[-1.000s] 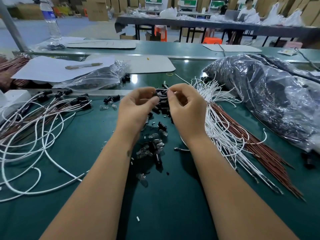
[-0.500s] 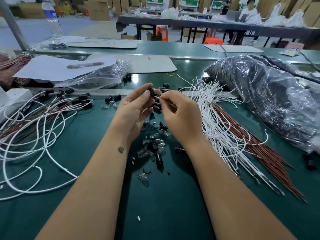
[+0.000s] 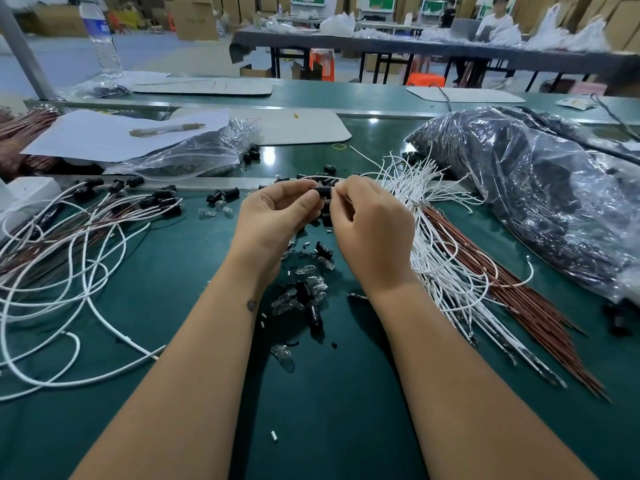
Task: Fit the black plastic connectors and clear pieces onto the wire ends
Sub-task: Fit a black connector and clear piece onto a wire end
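My left hand pinches a small black plastic connector between thumb and fingers, raised above the green table. Facing it, my right hand pinches a thin white wire end at the connector's right side. Loose black connectors and clear pieces lie scattered on the table below my hands. To the right fans out a bundle of white wires and brown wires. At the left lie wires fitted with black connectors.
A clear bag of parts and paper with a pen lie at the back left. A large dark plastic bag fills the right. A water bottle stands far left. A person sits at a distant table.
Both hands lifted off the connector pile and came together; the left now holds one black connector with the right bringing a wire end up against it.
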{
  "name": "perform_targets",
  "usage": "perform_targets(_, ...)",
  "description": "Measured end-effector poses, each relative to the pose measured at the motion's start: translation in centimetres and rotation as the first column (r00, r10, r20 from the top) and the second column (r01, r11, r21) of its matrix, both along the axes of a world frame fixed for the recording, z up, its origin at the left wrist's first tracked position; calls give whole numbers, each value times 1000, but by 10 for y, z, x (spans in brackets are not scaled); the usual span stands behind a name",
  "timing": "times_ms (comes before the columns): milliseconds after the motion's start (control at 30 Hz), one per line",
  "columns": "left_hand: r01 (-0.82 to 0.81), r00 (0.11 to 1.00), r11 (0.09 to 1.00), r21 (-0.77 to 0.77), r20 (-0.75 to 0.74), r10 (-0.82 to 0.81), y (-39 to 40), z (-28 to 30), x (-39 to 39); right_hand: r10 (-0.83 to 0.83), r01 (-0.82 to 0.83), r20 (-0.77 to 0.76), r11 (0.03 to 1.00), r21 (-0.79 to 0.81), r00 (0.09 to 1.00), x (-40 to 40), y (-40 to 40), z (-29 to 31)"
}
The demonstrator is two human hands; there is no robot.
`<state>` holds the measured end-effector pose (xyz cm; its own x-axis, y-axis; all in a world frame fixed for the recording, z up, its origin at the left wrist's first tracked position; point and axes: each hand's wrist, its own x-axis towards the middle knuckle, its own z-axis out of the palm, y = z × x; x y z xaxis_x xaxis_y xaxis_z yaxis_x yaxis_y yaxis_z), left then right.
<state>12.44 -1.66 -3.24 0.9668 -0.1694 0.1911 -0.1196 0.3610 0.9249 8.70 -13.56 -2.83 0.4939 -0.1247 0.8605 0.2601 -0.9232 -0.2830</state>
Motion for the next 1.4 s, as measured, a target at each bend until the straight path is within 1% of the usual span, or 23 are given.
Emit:
perform_targets(100, -35, 999, 999, 18, -12, 35, 1, -2, 3, 59, -59, -75, 998, 8, 995, 2, 2, -1)
perform_targets(167, -52, 999, 998, 27, -10, 52, 1, -2, 4, 64, -60, -106, 997, 48, 992, 3, 4, 0)
perform_targets(267, -32, 999, 998, 47, 12, 32, 1, -3, 3, 56, -46, -102, 994, 98, 993, 2, 4, 1)
perform_targets(433, -60, 997, 993, 99, 58, 54, 2, -2, 2, 21, -11, -85, 993, 114, 996, 0, 5, 3)
perform_targets(500, -92, 995, 990, 105, 48, 87, 2, -1, 1, -5, 15, -69, 990, 138, 998, 1, 7, 3)
perform_targets(533, -112, 994, 990, 82, 19, 110, 3, 0, 2, -1, 11, -60, 986, 168, 998, 1, 6, 3)
perform_targets(567, -133, 991, 990, 41, -26, 134, 4, 1, 3, 22, -11, -52, 979, 205, 998, 1, 4, 4)
perform_targets(667, -180, 971, 980, -80, -172, 165, 11, 4, 8, 160, -133, -67, 946, 295, 985, 3, -1, 3)
perform_targets(733, -175, 964, 980, -96, -220, 151, 11, 6, 9, 233, -183, -102, 916, 358, 967, 5, 0, 2)
perform_targets(800, -136, 970, 988, -71, -210, 119, 8, 6, 8, 299, -216, -130, 873, 438, 945, 6, 1, 2)
perform_targets(900, -58, 984, 998, -22, -172, 54, 6, 5, 6, 411, -262, -147, 779, 569, 900, 8, 3, 3)
perform_targets(967, -1, 987, 1000, -17, -159, -2, 6, 4, 5, 447, -270, -147, 736, 621, 882, 7, 3, 3)
perform_targets(1033, 37, 986, 998, -57, -158, -46, 5, 5, 5, 449, -258, -165, 736, 627, 878, 7, 3, 3)
perform_targets(1100, 25, 991, 998, -56, -127, -32, 6, 5, 6, 440, -245, -192, 754, 609, 877, 7, 2, 3)
perform_targets(1267, -88, 996, 990, 112, 0, 89, 8, 0, 8, 390, -221, -216, 808, 546, 895, 9, 3, -1)
perform_targets(1400, -150, 988, 957, 247, 61, 139, 9, -1, 8, 293, -191, -232, 905, 380, 928, 8, 1, -3)
